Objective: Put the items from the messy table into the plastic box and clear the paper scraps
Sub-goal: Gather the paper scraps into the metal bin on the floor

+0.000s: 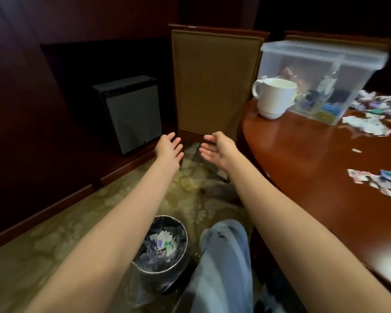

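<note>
Many scraps (pixel 164 242) in bin (pixel 186 237); box (pixel 280 61) seemingly part-filled.

No text or label can be read.

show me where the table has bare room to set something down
The widest bare patch of table lies in front of the white mug and plastic box, bordered by the near rim. It is crowded on the right, where paper scraps spread beside the box and nearer the rim.
</note>
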{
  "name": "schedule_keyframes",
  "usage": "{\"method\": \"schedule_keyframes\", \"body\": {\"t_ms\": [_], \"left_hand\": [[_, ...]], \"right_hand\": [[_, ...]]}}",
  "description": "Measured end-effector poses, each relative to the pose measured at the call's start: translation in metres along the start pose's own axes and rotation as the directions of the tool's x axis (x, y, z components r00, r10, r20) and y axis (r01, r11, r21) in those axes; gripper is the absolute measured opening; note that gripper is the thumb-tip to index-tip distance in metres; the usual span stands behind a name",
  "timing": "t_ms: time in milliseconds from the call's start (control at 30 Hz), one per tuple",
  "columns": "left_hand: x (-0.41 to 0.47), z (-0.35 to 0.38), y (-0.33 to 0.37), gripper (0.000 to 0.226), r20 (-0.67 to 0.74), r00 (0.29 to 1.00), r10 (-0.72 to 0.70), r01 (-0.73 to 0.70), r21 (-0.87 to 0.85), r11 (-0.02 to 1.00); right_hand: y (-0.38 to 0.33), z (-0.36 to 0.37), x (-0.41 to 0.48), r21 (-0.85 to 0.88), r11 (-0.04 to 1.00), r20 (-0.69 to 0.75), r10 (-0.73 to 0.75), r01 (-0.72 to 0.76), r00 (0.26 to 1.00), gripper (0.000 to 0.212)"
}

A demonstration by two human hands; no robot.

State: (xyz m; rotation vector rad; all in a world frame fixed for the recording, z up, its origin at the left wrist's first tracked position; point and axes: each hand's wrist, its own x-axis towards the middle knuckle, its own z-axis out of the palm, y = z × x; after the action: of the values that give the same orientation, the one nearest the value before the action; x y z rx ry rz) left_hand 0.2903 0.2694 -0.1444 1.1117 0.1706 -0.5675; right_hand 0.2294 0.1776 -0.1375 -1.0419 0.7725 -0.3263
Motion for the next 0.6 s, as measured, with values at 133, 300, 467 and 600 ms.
{"method": "schedule_keyframes", "body": {"t_ms": [133,300,467,600], "left_hand": [[-0.025,0.040,-0.002,0.041,0.125,0.992,0.034,-0.039,0.037,0.999],[-0.057,0.087,-0.019,0.042,0.286,0.958,0.029,-0.063,0.111,0.992],[-0.087,0.124,-0.043,0.040,0.421,0.907,-0.024,-0.065,0.197,0.978],[-0.105,0.149,-0.071,0.037,0.535,0.843,-0.057,-0.161,0.352,0.922]], "right_hand": [[-0.041,-0.031,-0.021,0.067,0.991,-0.031,-0.111,0.113,0.993,0.039],[-0.069,-0.085,-0.044,0.087,0.971,-0.156,-0.208,0.224,0.966,0.031],[-0.079,-0.136,-0.070,0.113,0.957,-0.274,-0.228,0.267,0.934,0.031],[-0.082,-0.176,-0.093,0.033,0.951,-0.408,-0.267,0.307,0.873,0.025]]}}
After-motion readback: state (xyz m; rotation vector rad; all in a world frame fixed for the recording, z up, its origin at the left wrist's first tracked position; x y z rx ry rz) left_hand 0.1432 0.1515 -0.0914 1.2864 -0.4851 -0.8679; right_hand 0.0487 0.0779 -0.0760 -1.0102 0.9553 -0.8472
